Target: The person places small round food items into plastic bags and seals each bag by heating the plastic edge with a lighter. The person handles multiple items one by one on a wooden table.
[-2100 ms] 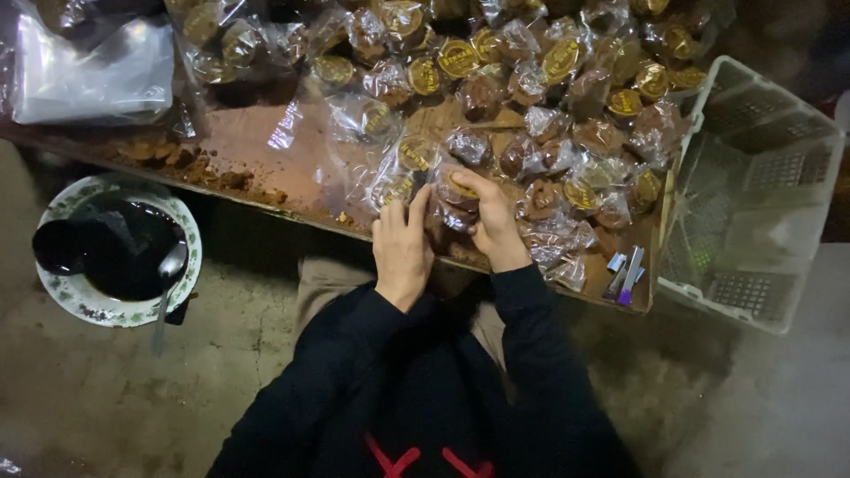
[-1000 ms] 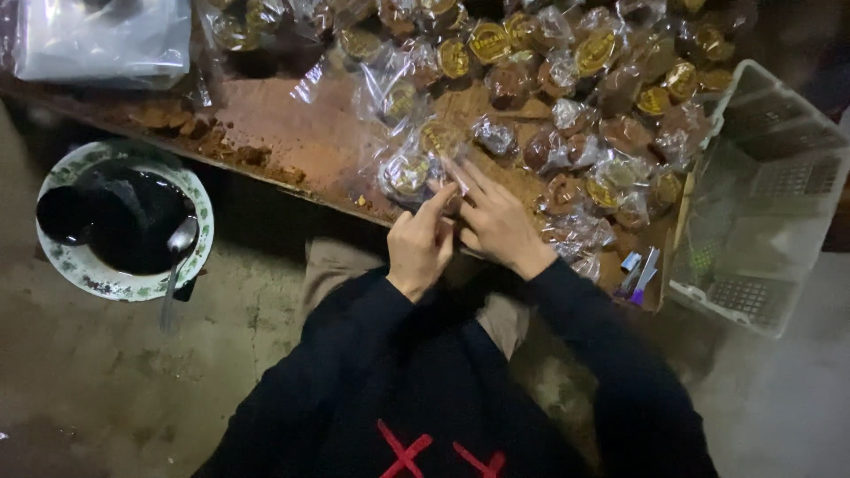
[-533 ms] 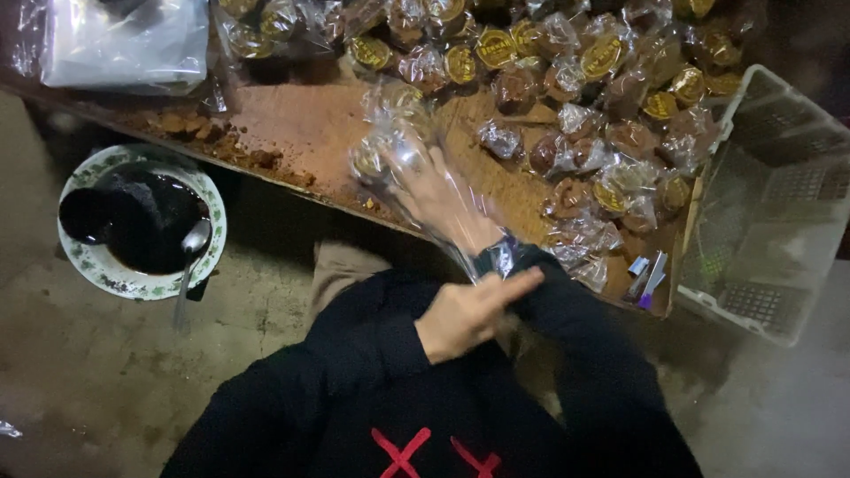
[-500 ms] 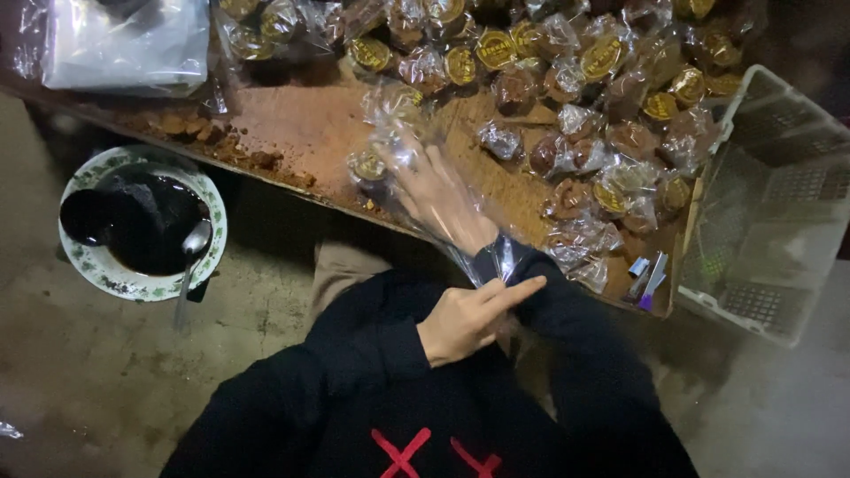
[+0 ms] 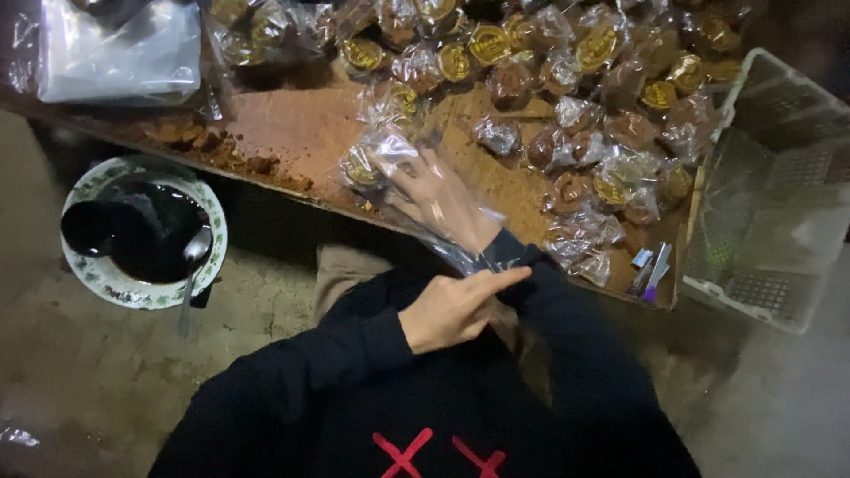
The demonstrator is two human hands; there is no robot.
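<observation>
Wrapped pastries [image 5: 611,106] cover the table [image 5: 292,124]; basket [image 5: 779,186] at its right, plate [image 5: 146,232] apparently on the floor, left.

Clear cellophane packets of brown cakes [image 5: 611,133], many with round gold labels [image 5: 456,62], crowd the table [image 5: 292,133] left of the white plastic basket [image 5: 779,177]. A flat stack of clear bags [image 5: 119,49] lies far left of the basket.

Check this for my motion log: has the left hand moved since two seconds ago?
Yes. The left hand drew back from the table edge toward the body.
</observation>
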